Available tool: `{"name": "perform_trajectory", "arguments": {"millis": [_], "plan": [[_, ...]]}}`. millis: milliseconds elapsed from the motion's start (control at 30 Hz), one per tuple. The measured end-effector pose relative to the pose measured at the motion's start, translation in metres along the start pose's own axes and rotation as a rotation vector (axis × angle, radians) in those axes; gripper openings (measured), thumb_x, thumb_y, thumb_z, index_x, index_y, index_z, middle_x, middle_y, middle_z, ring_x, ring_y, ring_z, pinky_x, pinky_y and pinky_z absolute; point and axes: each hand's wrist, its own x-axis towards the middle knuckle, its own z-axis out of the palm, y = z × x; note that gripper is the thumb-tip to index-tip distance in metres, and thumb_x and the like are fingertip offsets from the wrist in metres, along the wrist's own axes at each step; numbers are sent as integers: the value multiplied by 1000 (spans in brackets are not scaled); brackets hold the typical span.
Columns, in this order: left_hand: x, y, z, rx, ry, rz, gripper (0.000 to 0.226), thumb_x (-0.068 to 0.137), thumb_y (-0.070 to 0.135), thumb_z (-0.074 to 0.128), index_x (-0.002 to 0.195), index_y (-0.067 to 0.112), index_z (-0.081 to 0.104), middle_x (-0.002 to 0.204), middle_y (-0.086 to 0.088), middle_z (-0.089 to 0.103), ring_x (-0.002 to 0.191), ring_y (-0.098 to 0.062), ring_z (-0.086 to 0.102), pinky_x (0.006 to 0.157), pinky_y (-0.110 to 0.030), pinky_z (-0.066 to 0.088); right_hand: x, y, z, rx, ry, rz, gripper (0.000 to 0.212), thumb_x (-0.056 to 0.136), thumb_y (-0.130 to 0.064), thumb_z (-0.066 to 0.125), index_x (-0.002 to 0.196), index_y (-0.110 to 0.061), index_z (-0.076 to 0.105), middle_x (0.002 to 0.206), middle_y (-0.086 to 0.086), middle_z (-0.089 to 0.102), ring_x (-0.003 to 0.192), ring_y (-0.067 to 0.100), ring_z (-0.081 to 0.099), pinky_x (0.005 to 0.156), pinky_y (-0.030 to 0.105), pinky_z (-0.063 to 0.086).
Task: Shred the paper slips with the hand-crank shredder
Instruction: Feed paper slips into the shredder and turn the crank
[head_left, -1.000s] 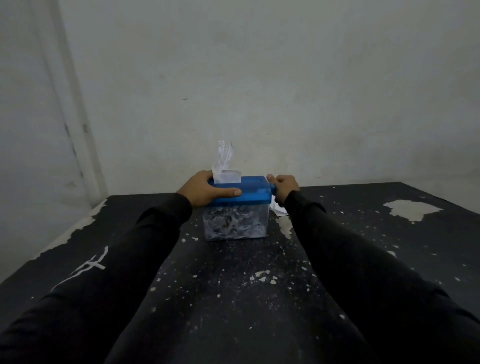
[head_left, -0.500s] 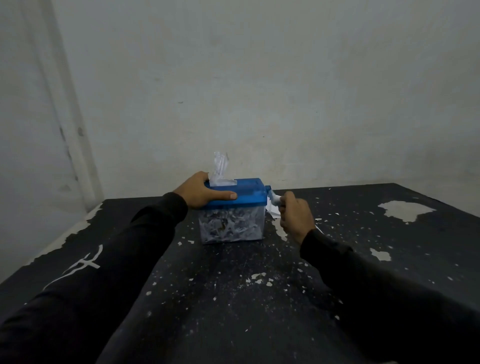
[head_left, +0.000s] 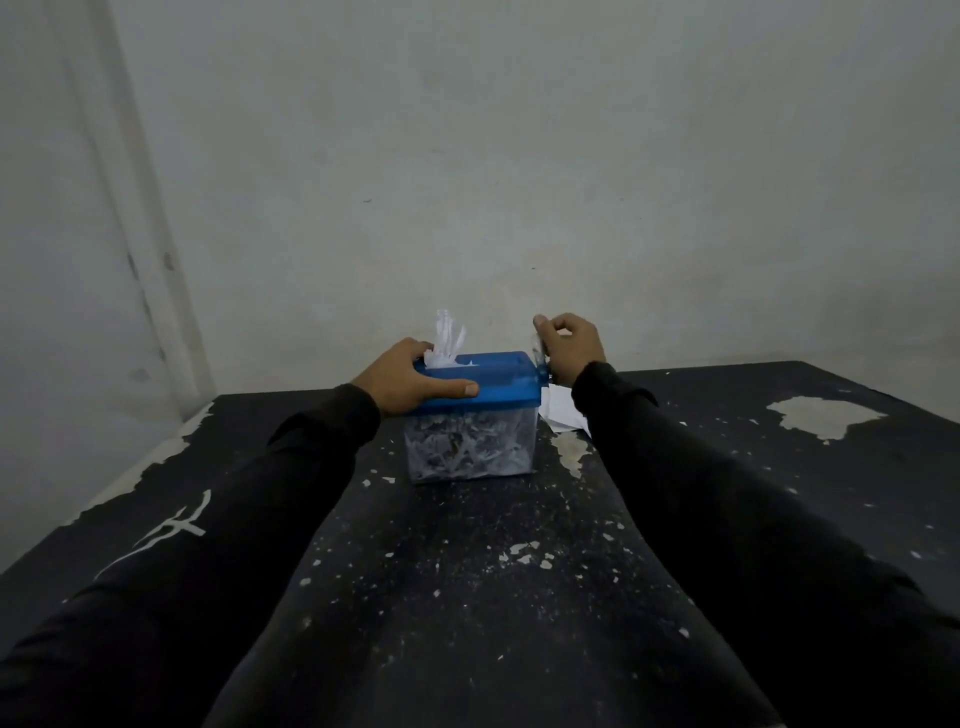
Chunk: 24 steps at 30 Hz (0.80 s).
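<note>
The hand-crank shredder has a blue lid over a clear bin packed with paper shreds, and stands mid-table. A white paper slip sticks up from the lid's slot, its top frayed. My left hand grips the lid's left end, thumb along the front edge. My right hand grips the crank handle at the lid's right side, raised above lid height. More white paper slips lie on the table right of the bin, partly hidden by my right sleeve.
The black table is worn, with peeled pale patches at the right and white flecks all over. A pale wall stands right behind the table; the table's left edge is chipped.
My right hand swung the crank from low beside the bin up to above the lid. The slip sits lower in the slot than a second ago. My left hand kept its hold.
</note>
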Motion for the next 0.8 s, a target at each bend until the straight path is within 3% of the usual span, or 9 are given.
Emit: {"name": "perform_trajectory", "arguments": {"millis": [100, 167, 233, 333, 400, 467, 600, 733, 800], "plan": [[-4, 7, -2, 6, -11, -9, 106, 53, 86, 77, 104, -6, 67, 101, -32, 65, 88, -44, 63, 69, -37, 41, 2, 6, 0, -62, 10, 19, 38, 96, -44, 63, 74, -14, 59, 69, 4, 60, 65, 24, 56, 60, 32, 47], [-5, 9, -1, -5, -36, -13, 78, 62, 75, 81, 96, 5, 71, 95, -28, 67, 84, -41, 64, 69, -33, 44, 1, 8, -2, -137, -21, 43, 39, 97, -42, 62, 73, -12, 60, 67, 4, 58, 62, 22, 54, 55, 28, 45], [-5, 10, 0, 7, -25, -36, 50, 68, 67, 83, 87, 24, 65, 85, -10, 64, 74, -23, 60, 66, -26, 45, -6, 16, 0, -200, -62, 82, 41, 99, -35, 61, 67, -11, 56, 63, 4, 54, 58, 20, 49, 51, 27, 41], [1, 4, 0, 7, -20, -21, 56, 68, 70, 82, 97, 24, 69, 93, -4, 69, 82, -19, 64, 77, -33, 53, -37, 36, -2, -201, -136, 162, 41, 103, -21, 52, 62, -12, 49, 60, 2, 48, 54, 16, 41, 50, 25, 36], [1, 6, -1, -5, -39, -21, 42, 76, 53, 83, 103, 24, 69, 94, 8, 69, 82, -9, 63, 77, -28, 52, -63, 45, -9, -240, -141, 152, 45, 105, -27, 49, 62, -12, 53, 60, 2, 52, 54, 14, 44, 52, 25, 38], [1, 7, 0, -8, -50, -13, 49, 72, 56, 82, 107, 24, 72, 99, 10, 72, 86, -7, 66, 78, -29, 52, -85, 48, -16, -245, -88, 97, 50, 105, -35, 47, 61, -11, 55, 59, 4, 53, 55, 16, 45, 56, 28, 41], [4, 7, -2, 17, -49, -19, 56, 70, 56, 82, 112, 23, 70, 102, 14, 69, 89, -4, 64, 74, -23, 47, -103, 7, -24, 49, 39, -37, 42, 104, -27, 45, 64, -17, 54, 60, -10, 49, 52, 6, 36, 48, 18, 34], [8, 0, -1, 25, -31, -10, 49, 72, 52, 84, 110, 26, 69, 102, 15, 66, 90, -6, 62, 80, -29, 48, -66, -34, -33, 40, -165, 26, 36, 103, -36, 46, 74, -17, 56, 62, -4, 42, 49, 12, 34, 44, 23, 26], [10, -3, -1, 23, -24, -16, 61, 69, 59, 85, 115, 23, 69, 107, 12, 66, 95, -10, 62, 86, -33, 48, -42, -36, -36, -67, -176, 48, 33, 100, -41, 54, 82, -14, 54, 68, 3, 46, 50, 16, 38, 44, 25, 31]]}}
